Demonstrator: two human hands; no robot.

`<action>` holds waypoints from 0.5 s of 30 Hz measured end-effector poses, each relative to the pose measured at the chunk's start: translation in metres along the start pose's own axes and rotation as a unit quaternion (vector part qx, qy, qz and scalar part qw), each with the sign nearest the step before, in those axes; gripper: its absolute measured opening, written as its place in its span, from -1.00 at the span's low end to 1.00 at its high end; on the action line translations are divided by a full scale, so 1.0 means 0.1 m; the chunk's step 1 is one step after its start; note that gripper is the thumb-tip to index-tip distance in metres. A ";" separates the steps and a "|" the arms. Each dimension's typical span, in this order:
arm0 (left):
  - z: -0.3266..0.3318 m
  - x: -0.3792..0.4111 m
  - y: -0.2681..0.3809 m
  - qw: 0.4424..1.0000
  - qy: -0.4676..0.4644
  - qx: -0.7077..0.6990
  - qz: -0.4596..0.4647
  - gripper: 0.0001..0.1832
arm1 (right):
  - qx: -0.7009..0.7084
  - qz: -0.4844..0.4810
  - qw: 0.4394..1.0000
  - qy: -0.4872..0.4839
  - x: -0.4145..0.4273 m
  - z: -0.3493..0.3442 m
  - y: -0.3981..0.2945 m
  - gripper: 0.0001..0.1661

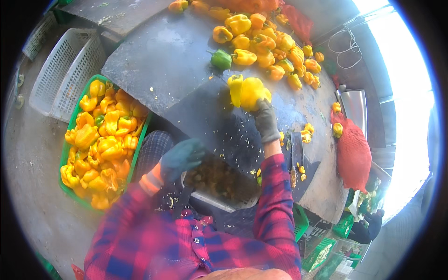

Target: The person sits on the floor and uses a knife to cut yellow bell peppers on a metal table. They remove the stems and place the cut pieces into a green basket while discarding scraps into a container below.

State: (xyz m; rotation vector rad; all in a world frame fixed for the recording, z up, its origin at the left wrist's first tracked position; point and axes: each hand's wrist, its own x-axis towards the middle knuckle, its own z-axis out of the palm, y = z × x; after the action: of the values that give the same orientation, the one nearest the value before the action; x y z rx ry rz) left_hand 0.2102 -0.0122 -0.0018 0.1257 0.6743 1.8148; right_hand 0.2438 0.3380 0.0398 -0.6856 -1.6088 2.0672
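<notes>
My right hand, in a grey glove, is closed on a yellow bell pepper above the dark table, with another yellow piece against it. In a blue-green glove, my left hand is blurred, held near my lap with its fingers apart and nothing visible in it. A green bell pepper lies just beyond the held one, beside a heap of yellow and orange peppers. To the right of my right forearm lies a knife with a wide blade. Yellow peppers fill a green crate on my left.
White perforated crates stand at the left. A full red mesh sack lies at the table's right edge. Pepper scraps are near the knife. Below the table edge is a container of dark matter. Another person is at the far lower right.
</notes>
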 end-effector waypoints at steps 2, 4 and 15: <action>0.02 0.23 -0.05 0.996 -0.014 -0.083 -0.030 -0.41 | -0.084 -0.029 0.996 -0.033 -0.47 0.14 0.09 -0.75; 0.04 0.39 -0.10 0.984 -0.057 -0.170 -0.017 -0.38 | -0.291 -0.051 0.954 -0.056 -0.98 0.33 0.16 -0.74; 0.08 0.73 -0.58 0.897 0.122 0.398 0.146 -0.34 | -0.344 0.002 0.939 0.016 -1.78 0.68 0.23 -0.49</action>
State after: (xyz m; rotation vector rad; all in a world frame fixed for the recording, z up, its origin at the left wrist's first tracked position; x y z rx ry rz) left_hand 0.2365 0.0680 -0.0421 0.5744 1.6295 1.7396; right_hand 0.3406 0.1723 0.0527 -0.9294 -2.3227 1.4478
